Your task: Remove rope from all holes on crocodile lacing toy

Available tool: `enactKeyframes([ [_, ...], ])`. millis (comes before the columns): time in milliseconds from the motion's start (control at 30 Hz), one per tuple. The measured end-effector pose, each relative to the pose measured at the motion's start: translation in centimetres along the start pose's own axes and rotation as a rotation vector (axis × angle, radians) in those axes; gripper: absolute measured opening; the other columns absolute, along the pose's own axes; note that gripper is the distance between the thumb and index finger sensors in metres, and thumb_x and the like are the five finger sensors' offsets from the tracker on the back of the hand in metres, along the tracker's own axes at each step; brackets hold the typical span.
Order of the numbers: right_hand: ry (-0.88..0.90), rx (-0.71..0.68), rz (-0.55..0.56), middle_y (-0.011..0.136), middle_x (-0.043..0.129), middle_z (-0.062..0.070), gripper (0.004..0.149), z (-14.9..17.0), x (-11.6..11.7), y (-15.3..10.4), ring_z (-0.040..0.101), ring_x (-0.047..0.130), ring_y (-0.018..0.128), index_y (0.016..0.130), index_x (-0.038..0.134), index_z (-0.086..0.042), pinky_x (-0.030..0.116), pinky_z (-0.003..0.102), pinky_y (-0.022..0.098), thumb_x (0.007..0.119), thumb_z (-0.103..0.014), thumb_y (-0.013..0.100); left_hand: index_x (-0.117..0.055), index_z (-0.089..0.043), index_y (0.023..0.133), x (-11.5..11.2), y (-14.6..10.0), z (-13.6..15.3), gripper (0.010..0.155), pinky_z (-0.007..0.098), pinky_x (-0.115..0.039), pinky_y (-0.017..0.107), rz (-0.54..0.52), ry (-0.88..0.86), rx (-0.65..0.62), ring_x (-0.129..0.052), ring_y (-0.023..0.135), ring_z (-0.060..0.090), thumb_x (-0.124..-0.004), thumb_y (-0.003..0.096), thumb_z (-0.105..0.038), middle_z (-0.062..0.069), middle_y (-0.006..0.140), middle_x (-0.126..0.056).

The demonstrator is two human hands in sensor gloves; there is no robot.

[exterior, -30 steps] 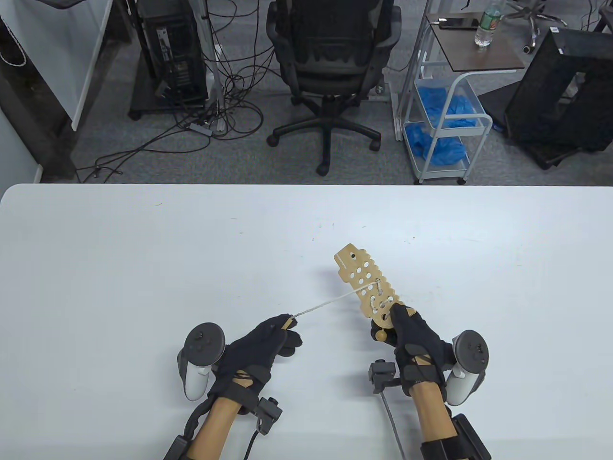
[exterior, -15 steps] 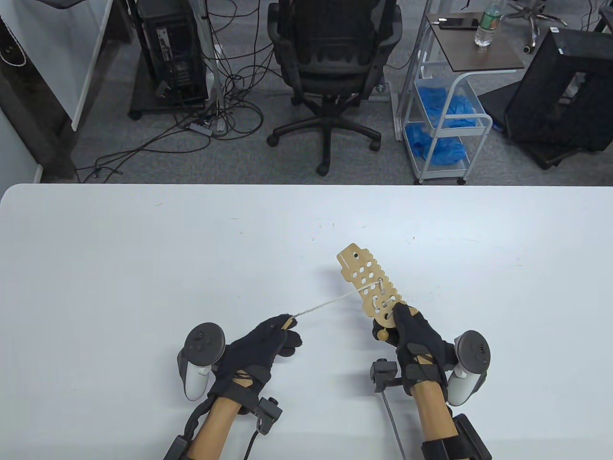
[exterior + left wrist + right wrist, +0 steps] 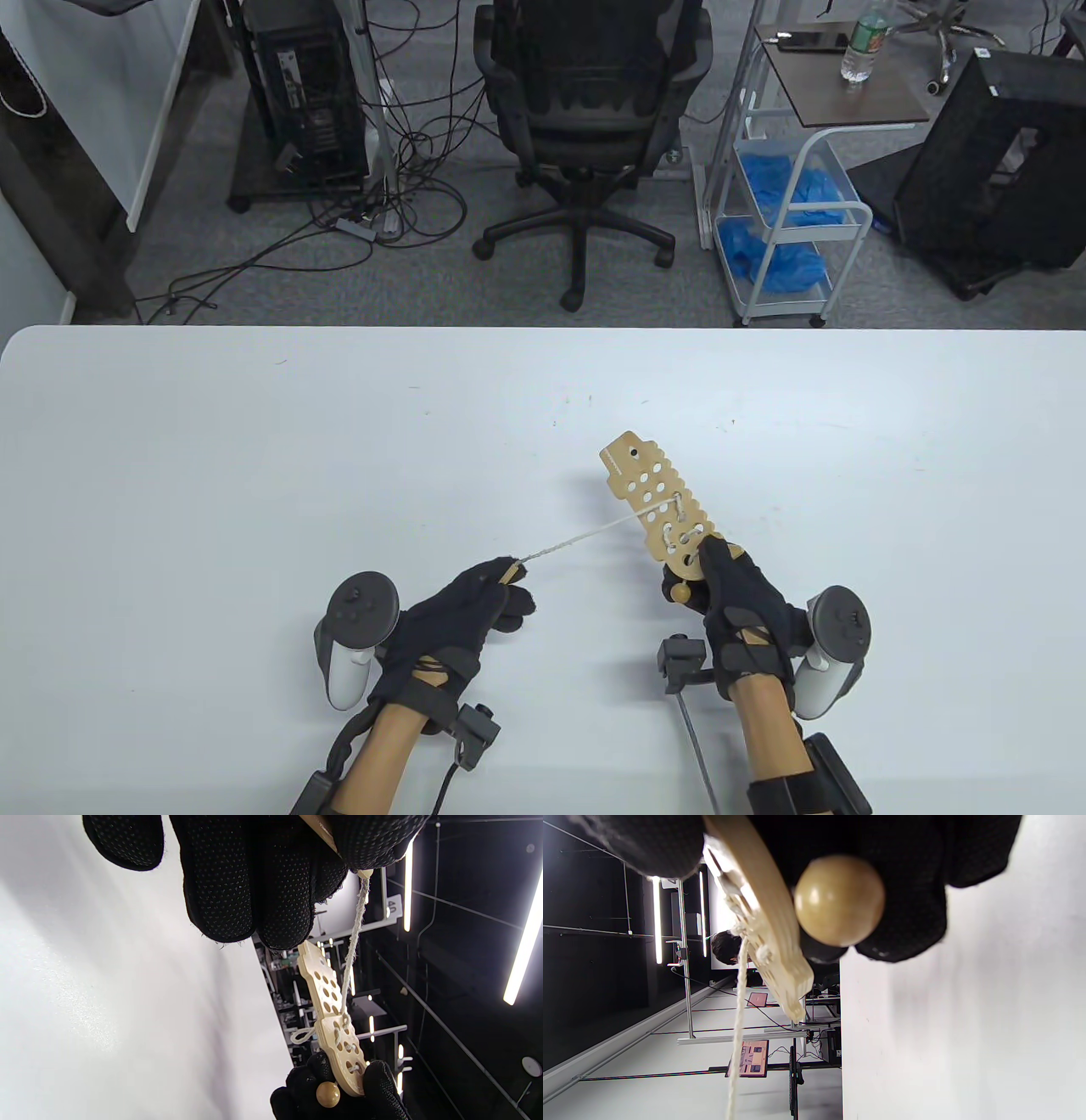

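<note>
My right hand grips the near end of the wooden crocodile lacing toy and holds it above the table, its far end pointing up-left. A wooden bead hangs just below my grip; it fills the right wrist view. A white rope is laced through several holes near my grip and runs taut to the left. My left hand pinches the wooden needle tip at the rope's free end. The left wrist view shows the toy, the rope and a small loop at the toy's edge.
The white table spreads wide around both hands. Beyond its far edge are an office chair, a wire cart with blue material, and floor cables.
The toy and my right hand have shifted very slightly to the right. My left hand has stayed where it was, with the rope still taut.
</note>
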State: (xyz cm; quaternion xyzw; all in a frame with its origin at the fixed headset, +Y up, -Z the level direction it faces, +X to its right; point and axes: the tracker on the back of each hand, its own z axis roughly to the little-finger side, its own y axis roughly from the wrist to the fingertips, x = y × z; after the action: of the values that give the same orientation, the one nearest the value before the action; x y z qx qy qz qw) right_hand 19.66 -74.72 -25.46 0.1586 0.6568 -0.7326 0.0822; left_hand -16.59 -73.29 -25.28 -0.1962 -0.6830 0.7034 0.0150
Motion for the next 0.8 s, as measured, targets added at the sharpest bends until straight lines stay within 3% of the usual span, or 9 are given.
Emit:
enactKeyframes([
  [800, 0.011, 0.012, 0.009, 0.06, 0.097, 0.025, 0.051, -0.22, -0.04, -0.17, 0.045, 0.099, 0.047, 0.075, 0.084, -0.001, 0.071, 0.066, 0.047, 0.08, -0.041, 0.044, -0.075, -0.026, 0.103, -0.01, 0.0, 0.03, 0.053, 0.062, -0.069, 0.066, 0.0, 0.0, 0.002, -0.098, 0.073, 0.025, -0.071, 0.0534, -0.044, 0.001, 0.085, -0.099],
])
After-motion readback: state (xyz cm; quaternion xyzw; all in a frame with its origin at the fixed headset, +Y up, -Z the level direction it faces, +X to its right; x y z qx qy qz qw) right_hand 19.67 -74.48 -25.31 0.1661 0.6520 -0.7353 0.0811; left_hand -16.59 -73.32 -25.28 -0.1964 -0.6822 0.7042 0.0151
